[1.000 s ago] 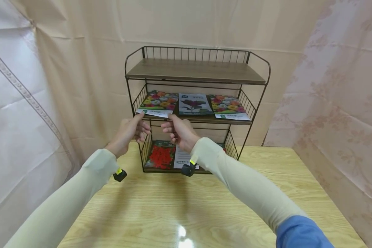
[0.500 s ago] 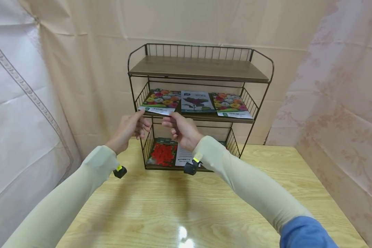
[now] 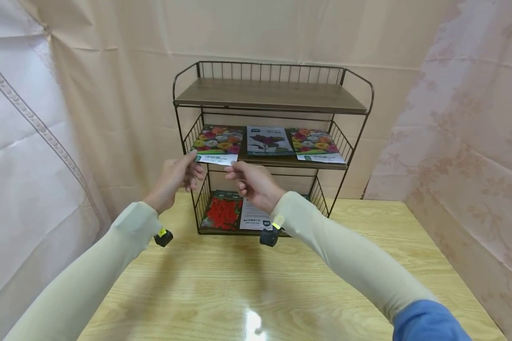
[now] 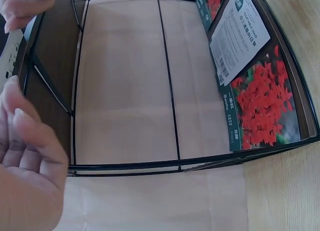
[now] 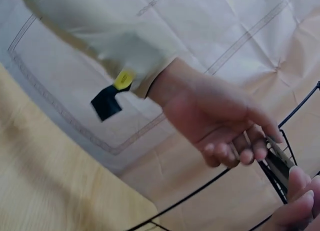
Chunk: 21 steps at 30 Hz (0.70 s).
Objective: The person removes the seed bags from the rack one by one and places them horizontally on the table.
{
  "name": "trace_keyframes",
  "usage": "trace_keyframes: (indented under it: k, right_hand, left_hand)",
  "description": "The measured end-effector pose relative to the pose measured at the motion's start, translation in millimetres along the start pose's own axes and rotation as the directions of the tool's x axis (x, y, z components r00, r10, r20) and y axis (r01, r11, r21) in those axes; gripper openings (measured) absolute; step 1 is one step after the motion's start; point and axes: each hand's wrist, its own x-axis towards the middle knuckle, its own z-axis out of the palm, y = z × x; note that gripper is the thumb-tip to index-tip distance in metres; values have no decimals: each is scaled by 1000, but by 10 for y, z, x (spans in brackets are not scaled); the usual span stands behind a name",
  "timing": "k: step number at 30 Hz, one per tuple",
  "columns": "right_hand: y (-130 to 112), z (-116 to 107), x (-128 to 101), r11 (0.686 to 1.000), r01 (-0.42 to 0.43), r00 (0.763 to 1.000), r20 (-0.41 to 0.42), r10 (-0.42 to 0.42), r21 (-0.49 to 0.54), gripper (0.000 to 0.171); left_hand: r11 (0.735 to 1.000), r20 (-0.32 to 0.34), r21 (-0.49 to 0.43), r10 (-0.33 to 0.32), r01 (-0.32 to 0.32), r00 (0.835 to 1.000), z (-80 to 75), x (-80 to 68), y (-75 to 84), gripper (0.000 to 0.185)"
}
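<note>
The left hand (image 3: pixel 176 176) pinches the near left corner of a seed packet (image 3: pixel 216 143) that lies flat at the left end of the rack's (image 3: pixel 271 98) middle shelf, thumb on top and fingers curled below. Holding it by the corner probably lets the packet slide along the shelf board. Its long axis runs front to back, with the white label strip facing the person and overhanging the shelf's front edge. The right hand (image 3: pixel 252 181) is at the packet's near right corner, fingers curled. Whether it grips the edge or only touches it I cannot tell. Further right on the same shelf lie a dark-leaf packet (image 3: pixel 267 140) and another flower packet (image 3: pixel 316 145), side by side. Below, a red-flower packet (image 3: pixel 222 213) rests on the bottom shelf. The rack stands on the worktop (image 3: pixel 281 289).
</note>
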Motion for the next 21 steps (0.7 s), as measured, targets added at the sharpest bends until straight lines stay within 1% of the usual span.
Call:
trace_keyframes:
  k: [3,6,9,13,16,21]
  right_hand:
    - [14,-47,-21,999,11,1000,28,-10,-50,25]
    - [18,-91,-27,995,24,998,54,-18,-101,25]
    - [18,-121,-25,988,44,996,83,-32,-150,27]
    - [24,-149,-23,978,77,992,109,-56,-193,26]
    - [30,-167,-44,968,108,988,129,-80,-226,27]
    - [52,-210,-95,952,167,976,180,-122,-258,28]
  left_hand:
    - [999,-1,-35,25,-25,1000,1,-15,15,46]
    - [998,8,-54,39,-39,999,16,-37,30,40]
    - [998,25,-52,31,-30,999,33,-66,42,39]
    - [1000,50,-16,17,-16,999,36,-103,32,40]
    - [1000,80,-9,14,-14,997,23,-132,19,41]
    - [999,151,-33,26,-21,988,2,-196,17,41]
